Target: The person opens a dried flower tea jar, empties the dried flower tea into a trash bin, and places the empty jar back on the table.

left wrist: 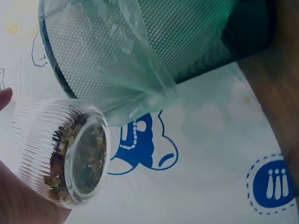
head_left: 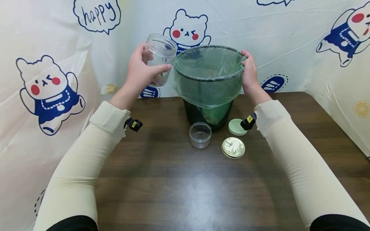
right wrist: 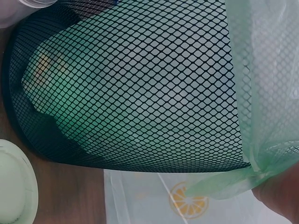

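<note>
My left hand [head_left: 138, 69] grips a clear ribbed jar [head_left: 163, 59], open at the top and tilted a little toward the bin. In the left wrist view, brown dried bits [left wrist: 57, 163] lie at the bottom of the jar. Beside it stands a black mesh trash bin [head_left: 190, 112], lined with a green plastic bag [head_left: 208, 93] folded over the rim. With my right hand [head_left: 250, 72] I hold the bin's right rim, over the bag. The right wrist view shows bunched bag film [right wrist: 224, 182] by that hand; most of its fingers are out of sight there.
In front of the bin on the brown wooden table [head_left: 173, 192] stand a small clear round container [head_left: 200, 135], a pale green lid [head_left: 235, 127] and a shiny round lid [head_left: 233, 147]. A patterned cloth [head_left: 231, 25] hangs behind the table.
</note>
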Demonstrator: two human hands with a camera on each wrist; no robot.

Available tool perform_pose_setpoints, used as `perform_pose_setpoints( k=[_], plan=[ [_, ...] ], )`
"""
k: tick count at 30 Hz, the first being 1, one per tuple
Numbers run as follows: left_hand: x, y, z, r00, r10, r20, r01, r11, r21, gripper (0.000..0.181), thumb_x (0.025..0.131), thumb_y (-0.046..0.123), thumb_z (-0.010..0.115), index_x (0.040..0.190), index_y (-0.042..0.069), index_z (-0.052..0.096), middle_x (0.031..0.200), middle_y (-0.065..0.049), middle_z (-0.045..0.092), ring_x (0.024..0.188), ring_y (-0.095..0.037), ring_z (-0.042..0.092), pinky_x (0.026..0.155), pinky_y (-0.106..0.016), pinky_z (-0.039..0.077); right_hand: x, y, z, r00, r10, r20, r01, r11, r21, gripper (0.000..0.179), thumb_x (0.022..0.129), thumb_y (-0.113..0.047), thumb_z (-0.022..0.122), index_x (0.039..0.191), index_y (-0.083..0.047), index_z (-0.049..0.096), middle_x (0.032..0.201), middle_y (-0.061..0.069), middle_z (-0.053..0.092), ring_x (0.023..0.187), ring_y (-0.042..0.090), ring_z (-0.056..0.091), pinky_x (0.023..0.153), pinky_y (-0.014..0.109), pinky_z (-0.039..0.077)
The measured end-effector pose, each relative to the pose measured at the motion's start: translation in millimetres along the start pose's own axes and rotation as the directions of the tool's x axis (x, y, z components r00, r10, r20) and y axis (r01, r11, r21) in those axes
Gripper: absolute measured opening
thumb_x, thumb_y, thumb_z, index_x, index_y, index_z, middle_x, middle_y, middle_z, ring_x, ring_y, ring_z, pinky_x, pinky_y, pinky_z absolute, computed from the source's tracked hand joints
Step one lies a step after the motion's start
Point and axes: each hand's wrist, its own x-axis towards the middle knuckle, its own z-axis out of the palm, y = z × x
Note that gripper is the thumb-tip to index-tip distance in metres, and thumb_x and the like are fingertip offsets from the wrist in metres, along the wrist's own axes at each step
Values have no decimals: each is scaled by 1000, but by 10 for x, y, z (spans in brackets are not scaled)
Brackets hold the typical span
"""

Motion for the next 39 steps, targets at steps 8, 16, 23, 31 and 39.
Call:
perform_pose_setpoints(
  k=[8,16,23,31,39],
  plan=[
    [138,87,38,1000,-21,-4,21,976,218,81,74,41,83,142,25,42,145,0,39,132,-12,35,102,-39,38,4,-4,-6,1000,19,2,-19,1000,9,51,98,-16,20,148,-15,34,151,-4,28,126,7,27,101,17,23],
    [229,129,86,999,36,17,-40,916,399,90,74,46,82,148,24,35,144,-1,36,133,-8,35,100,-30,40,4,-11,1,1000,24,-9,-24,1000,-16,52,98,-17,20,148,-16,35,152,-7,27,129,4,26,103,17,22],
    [284,150,122,995,94,26,-94,855,509,92,74,42,83,149,24,34,145,0,36,132,-9,34,102,-27,35,-2,-13,5,1000,23,-10,-23,1000,-15,51,99,-16,20,148,-15,34,152,-7,27,129,4,26,103,18,22],
    [323,176,158,986,162,47,-158,786,598,94,73,37,83,151,21,33,142,-2,37,124,-16,39,100,-27,35,-7,-16,14,999,33,-16,-33,999,5,51,98,-16,21,147,-15,35,149,-3,31,121,8,31,98,18,26],
    [347,181,203,963,246,106,-253,706,661,92,73,33,84,149,17,35,137,-8,42,119,-23,41,98,-34,36,-10,-27,14,999,35,-15,-35,999,13,51,98,-15,21,147,-14,34,148,-2,31,120,9,32,97,18,27]
  ],
)
